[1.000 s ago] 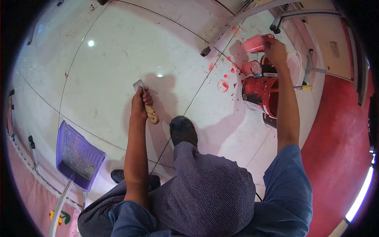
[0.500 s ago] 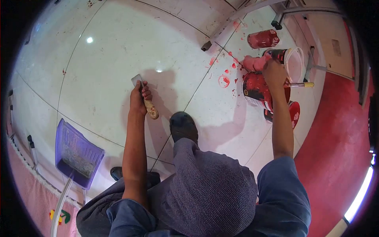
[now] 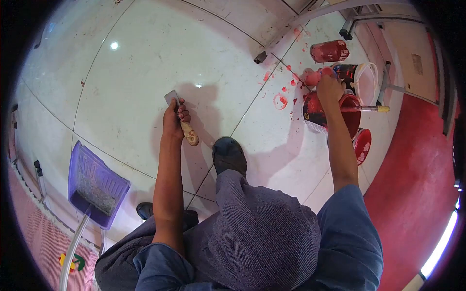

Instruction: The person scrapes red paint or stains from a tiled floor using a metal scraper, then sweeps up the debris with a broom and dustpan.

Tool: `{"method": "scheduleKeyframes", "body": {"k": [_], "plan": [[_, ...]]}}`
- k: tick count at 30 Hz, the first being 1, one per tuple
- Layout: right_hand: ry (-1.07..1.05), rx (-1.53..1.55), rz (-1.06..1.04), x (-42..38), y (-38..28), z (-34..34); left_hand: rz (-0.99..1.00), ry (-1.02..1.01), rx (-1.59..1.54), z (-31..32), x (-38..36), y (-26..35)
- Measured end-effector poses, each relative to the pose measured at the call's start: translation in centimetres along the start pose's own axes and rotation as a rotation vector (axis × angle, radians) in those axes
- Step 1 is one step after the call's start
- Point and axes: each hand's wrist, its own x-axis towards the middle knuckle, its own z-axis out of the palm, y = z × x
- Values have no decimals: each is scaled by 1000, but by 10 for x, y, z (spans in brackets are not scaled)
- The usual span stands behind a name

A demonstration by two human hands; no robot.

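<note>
My left hand [image 3: 175, 116] is closed round a putty knife [image 3: 190, 134], its metal blade pointing up and its stained handle hanging below the fingers. At the right, my right hand [image 3: 330, 90] has its fingers on a pink-red stained container [image 3: 312, 77], above an open paint bucket [image 3: 315, 112] with red inside. A brush with a yellow-tipped handle [image 3: 382, 108] lies across that bucket's mouth. Just behind stands a black bucket with a white rim [image 3: 367, 83]. A red-smeared cut bottle [image 3: 330, 51] lies farther up.
A purple dustpan [image 3: 98, 186] holding debris is at the lower left. Red drops [image 3: 280, 101] spot the tiles beside the buckets. A red-stained lid or tub [image 3: 362, 145] sits below the paint bucket. Metal frame legs [image 3: 260, 57] stand at the top.
The whole view has shifted slightly, so the floor objects appear a little farther right. My right hand has turned a little over the pink-red container; my left hand still grips the putty knife.
</note>
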Motion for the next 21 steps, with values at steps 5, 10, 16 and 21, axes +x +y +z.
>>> {"method": "scheduleKeyframes", "body": {"k": [5,10,16,21], "plan": [[-56,17,153,20,8,21,-1,11,16,5,-2,0],[-156,137,225,30,15,31,-3,-15,-32,-1,3,-1],[159,285,176,-2,3,-18,10,11,-3,-2,2,-3],[-114,954,-91,-101,-69,-74,57,49,112,-2,7,-22]]}}
